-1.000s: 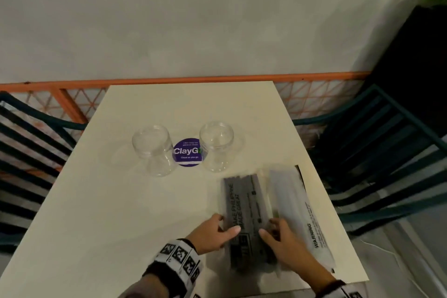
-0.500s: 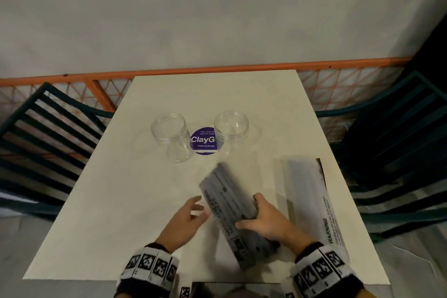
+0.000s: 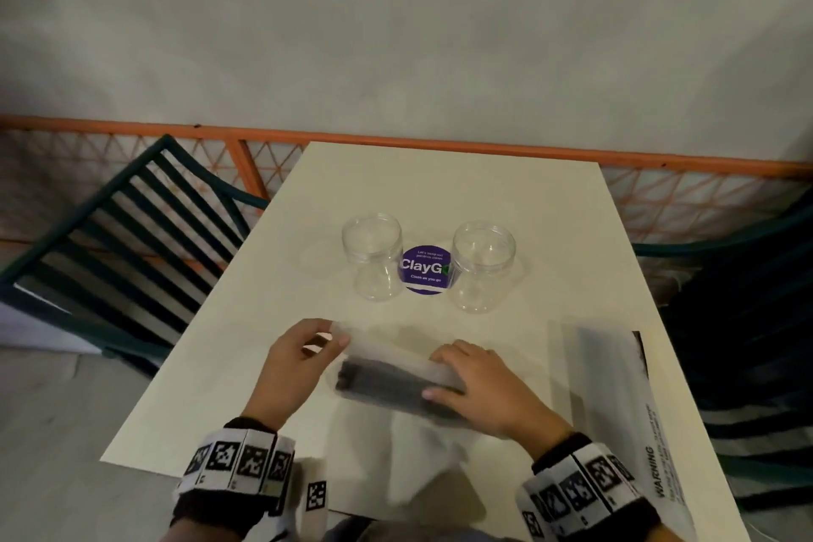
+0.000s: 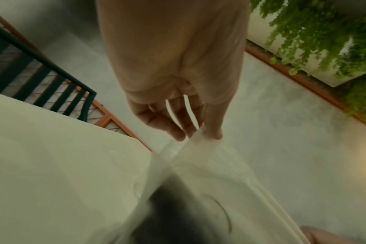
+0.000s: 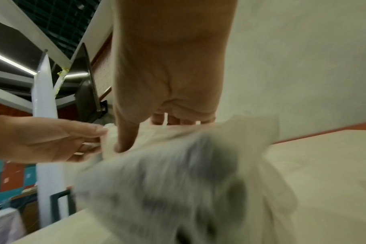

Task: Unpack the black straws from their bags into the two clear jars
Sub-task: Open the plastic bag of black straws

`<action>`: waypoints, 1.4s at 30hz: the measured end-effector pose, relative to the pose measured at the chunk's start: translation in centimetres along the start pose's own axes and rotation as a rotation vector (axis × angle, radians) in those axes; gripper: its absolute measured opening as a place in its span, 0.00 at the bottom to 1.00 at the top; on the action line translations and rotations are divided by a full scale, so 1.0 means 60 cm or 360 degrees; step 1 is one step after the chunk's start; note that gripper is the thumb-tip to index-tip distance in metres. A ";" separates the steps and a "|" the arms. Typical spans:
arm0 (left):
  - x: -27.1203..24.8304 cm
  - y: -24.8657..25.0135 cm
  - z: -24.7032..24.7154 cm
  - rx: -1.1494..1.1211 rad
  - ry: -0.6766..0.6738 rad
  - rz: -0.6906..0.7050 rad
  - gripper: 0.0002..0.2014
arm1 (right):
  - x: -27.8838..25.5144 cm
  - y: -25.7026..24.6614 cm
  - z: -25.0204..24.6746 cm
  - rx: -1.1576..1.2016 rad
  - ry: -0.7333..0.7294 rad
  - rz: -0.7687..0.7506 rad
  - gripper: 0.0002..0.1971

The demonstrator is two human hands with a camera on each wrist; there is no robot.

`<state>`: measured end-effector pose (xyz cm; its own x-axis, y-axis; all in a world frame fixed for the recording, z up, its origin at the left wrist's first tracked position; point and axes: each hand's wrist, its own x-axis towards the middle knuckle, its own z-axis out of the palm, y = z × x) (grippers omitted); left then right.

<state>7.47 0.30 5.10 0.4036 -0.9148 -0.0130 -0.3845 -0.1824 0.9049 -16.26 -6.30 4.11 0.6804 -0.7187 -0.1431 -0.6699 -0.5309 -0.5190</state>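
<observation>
Table (image 3: 440, 198) cream, grey wall (image 3: 396, 35) behind; both hands' fingers (image 3: 444, 354) grasping straw bag (image 3: 387, 370).

1. A round purple sticker (image 3: 425, 269) lies on the cream tabletop (image 3: 440, 189).
2. Dark green slatted chairs stand at the left (image 3: 132, 229) and at the right (image 3: 743, 365) of the tabletop.
3. An orange rail (image 3: 110, 129) runs along the grey wall (image 3: 396, 35).
4. A green hanging plant (image 4: 316, 33) shows in the left wrist view.

Bag of black straws (image 3: 387, 383) lying crosswise, second bag (image 3: 616, 400) flat at right, two clear jars (image 3: 373, 260) upright
</observation>
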 end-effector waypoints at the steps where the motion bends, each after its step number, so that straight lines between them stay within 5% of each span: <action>1: 0.000 -0.001 -0.004 -0.0038 0.0038 0.0006 0.04 | 0.003 0.003 -0.008 0.0034 0.0054 0.0029 0.19; 11: 0.035 0.039 -0.036 -0.0478 -0.0032 0.0223 0.05 | 0.018 0.004 -0.088 0.0336 0.0506 0.0203 0.06; 18: 0.045 0.082 -0.060 -0.0745 0.0079 0.0378 0.03 | 0.027 -0.039 -0.127 0.0200 0.0878 0.0183 0.08; 26: 0.046 0.109 -0.064 -0.0749 0.0055 0.0491 0.12 | 0.066 -0.165 -0.154 0.0498 0.0841 -0.0333 0.09; 33: 0.046 0.112 -0.072 -0.0716 -0.0001 0.0575 0.11 | 0.114 -0.234 -0.118 0.0536 0.0810 -0.0319 0.17; 42: 0.048 0.102 -0.077 -0.0699 0.0177 0.0615 0.10 | 0.108 -0.221 -0.102 0.0055 0.0984 -0.0231 0.14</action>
<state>10.14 -1.80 12.55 0.3965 -0.8376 0.3758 -0.1513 0.3441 0.9267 -4.77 -6.67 15.25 0.4595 -0.7726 0.4382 -0.5668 -0.6349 -0.5250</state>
